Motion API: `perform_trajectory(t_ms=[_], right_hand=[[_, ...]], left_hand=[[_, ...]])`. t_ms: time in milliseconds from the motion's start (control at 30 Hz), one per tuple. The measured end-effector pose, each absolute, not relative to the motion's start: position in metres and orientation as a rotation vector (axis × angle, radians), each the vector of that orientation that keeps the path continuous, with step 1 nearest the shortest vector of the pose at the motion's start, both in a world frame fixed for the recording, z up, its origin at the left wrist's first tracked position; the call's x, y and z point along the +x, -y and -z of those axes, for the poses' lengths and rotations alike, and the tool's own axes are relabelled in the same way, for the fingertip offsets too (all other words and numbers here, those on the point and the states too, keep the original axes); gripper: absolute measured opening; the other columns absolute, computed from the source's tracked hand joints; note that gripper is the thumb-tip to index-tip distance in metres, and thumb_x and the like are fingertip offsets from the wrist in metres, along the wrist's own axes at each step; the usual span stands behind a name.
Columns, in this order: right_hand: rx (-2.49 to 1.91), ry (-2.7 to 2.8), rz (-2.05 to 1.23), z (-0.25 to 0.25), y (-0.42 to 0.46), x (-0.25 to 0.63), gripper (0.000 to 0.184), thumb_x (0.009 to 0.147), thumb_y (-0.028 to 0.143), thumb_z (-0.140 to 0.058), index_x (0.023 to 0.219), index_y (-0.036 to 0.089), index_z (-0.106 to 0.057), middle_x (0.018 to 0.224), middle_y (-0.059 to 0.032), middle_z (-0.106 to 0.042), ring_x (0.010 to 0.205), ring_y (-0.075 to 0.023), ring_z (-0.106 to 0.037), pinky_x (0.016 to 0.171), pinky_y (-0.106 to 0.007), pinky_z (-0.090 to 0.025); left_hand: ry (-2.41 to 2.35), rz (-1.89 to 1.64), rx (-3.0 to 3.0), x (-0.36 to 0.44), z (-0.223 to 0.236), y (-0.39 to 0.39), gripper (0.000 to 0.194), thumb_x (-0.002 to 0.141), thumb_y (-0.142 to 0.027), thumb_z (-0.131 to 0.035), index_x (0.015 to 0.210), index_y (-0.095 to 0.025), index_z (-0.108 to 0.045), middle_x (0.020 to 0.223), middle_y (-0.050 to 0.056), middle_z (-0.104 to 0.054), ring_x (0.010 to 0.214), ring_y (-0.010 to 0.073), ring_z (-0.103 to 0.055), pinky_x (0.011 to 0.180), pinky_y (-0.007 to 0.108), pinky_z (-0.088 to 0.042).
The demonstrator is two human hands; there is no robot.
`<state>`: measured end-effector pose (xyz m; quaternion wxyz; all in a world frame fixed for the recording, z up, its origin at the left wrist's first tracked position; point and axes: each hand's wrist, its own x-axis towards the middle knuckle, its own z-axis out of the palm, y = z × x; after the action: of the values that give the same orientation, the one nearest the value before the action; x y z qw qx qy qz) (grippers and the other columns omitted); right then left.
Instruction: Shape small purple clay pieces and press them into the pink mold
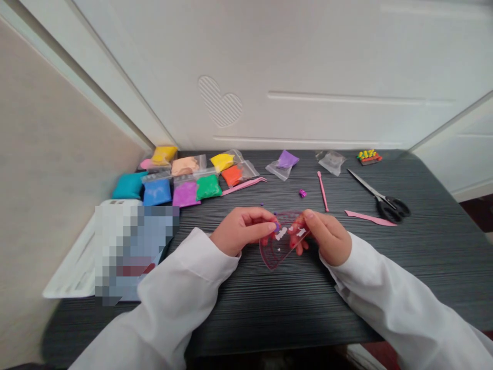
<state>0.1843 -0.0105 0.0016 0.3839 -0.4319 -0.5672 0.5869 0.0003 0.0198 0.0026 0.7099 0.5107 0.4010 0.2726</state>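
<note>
A see-through pink plastic protractor (271, 261) with small cut-out shapes is held up above the dark table, tilted. My left hand (246, 230) is closed on its left side, some fingers showing through the plastic. By that thumb tip is a small bit of purple clay (277, 227); whether it is pinched or stuck to the plastic I cannot tell. My right hand (327, 234) grips the upper right corner between thumb and fingers, the other fingers curled behind. Just beyond the hands lies a small purple clay lump (302, 193), with tiny purple crumbs (262, 204) to its left.
Bags of coloured clay, among them green (208, 186) and blue (157, 191), crowd the back left. Pink tweezers (244, 186), a pink stick tool (323, 191), a pink clay knife (370, 218) and black-handled scissors (379, 197) lie around. A white tray (73, 262) is at left.
</note>
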Motion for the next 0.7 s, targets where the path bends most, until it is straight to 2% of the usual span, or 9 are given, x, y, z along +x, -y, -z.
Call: perform_trajectory(t_ms=[133,567,700], right_hand=[[-1.119,1.488,-1.475,-0.0025,0.0117,0.1848,0.039,0.086,0.041,-0.027,0.075,0.015,-0.053,0.057,-0.0003,-0.058,0.045,-0.0093,-0.054,0.042,-0.022,-0.036],[-1.12,1.474,-1.469,-0.0042,0.0126,0.1838,0.039,0.086,0.041,-0.027,0.074,0.015,-0.054,0.057,-0.0004,-0.059,0.046,-0.0093,-0.054,0.042,-0.022,-0.037],[-1.129,1.491,-1.464,-0.0043,0.0129,0.1838,0.04,0.086,0.042,-0.026,0.073,0.015,-0.054,0.056,-0.0005,-0.058,0.046,-0.0095,-0.054,0.043,-0.022,-0.038]], left_hand=[[-0.887,-0.587,1.172,0.0004,-0.0063,-0.0187,0.012,0.067,-0.026,-0.06,0.071,-0.014,-0.059,0.058,-0.003,-0.056,0.048,0.0053,-0.047,0.047,0.018,-0.037],[-0.864,-0.61,1.124,0.0007,-0.0078,-0.0168,0.013,0.07,-0.027,-0.055,0.073,-0.015,-0.059,0.055,-0.002,-0.054,0.045,0.0051,-0.044,0.042,0.016,-0.034],[-0.888,-0.602,1.18,0.0009,-0.0091,-0.0169,0.013,0.067,-0.026,-0.058,0.072,-0.014,-0.058,0.056,-0.002,-0.055,0.045,0.0057,-0.045,0.044,0.018,-0.036]])
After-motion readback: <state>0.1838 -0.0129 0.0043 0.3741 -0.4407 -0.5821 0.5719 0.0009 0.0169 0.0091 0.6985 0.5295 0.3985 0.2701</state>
